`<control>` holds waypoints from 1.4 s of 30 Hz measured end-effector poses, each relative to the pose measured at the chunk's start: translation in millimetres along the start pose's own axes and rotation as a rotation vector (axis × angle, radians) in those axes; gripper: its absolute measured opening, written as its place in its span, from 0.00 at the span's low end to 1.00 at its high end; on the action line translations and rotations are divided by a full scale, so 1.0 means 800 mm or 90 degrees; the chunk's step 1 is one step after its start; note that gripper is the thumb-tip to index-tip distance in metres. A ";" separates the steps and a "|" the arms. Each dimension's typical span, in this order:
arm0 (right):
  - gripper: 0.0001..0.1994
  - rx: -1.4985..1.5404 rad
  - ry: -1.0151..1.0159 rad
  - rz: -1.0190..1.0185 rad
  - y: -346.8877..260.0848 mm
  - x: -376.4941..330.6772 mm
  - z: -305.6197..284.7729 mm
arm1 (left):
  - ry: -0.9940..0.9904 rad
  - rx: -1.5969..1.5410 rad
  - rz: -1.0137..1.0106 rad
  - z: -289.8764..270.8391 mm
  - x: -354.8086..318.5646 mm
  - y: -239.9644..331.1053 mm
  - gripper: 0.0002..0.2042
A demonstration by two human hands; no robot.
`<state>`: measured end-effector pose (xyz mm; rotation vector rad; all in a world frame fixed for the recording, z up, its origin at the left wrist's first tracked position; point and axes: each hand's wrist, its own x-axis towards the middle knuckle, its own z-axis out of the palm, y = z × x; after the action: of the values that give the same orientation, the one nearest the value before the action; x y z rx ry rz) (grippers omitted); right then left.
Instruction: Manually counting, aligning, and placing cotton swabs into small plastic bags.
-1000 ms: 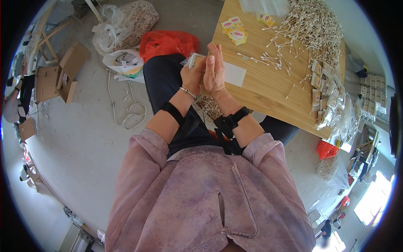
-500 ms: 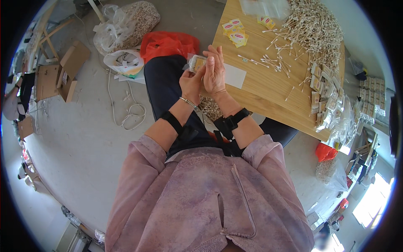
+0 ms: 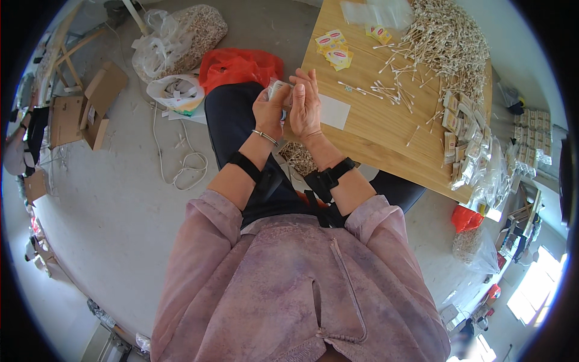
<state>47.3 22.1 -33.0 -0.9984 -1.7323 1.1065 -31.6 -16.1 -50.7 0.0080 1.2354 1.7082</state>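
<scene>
Above my knee, at the table's left edge, my left hand (image 3: 269,116) is closed around a small clear packet of cotton swabs (image 3: 277,88). Its fingers cover most of the packet. Right beside it is my right hand (image 3: 307,110), fingers stretched upward and thumb raised; whether it touches the packet I cannot tell. A white card (image 3: 333,112) lies on the wooden table (image 3: 362,130) next to my right hand. Further over are loose cotton swabs (image 3: 392,90) and yellow printed cards (image 3: 335,49).
A big heap of cotton swabs (image 3: 449,45) covers the table's far right, with filled packets (image 3: 461,130) along the right edge. Clear bags (image 3: 377,13) lie at the back. On the floor are a red plastic bag (image 3: 241,65), a swab-filled sack (image 3: 202,36), a cardboard box (image 3: 99,99) and a cable (image 3: 192,169).
My left hand has turned and wrapped further over the packet, so less of the swabs shows. My right hand has shifted slightly, fingers still extended.
</scene>
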 end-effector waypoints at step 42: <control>0.21 -0.141 0.041 -0.004 0.005 0.001 0.012 | 0.053 0.053 -0.015 -0.027 -0.014 -0.007 0.17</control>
<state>38.6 21.2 -39.3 -1.1491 -1.8318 0.8815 -32.7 -39.3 -59.3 -0.0278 1.3617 1.6496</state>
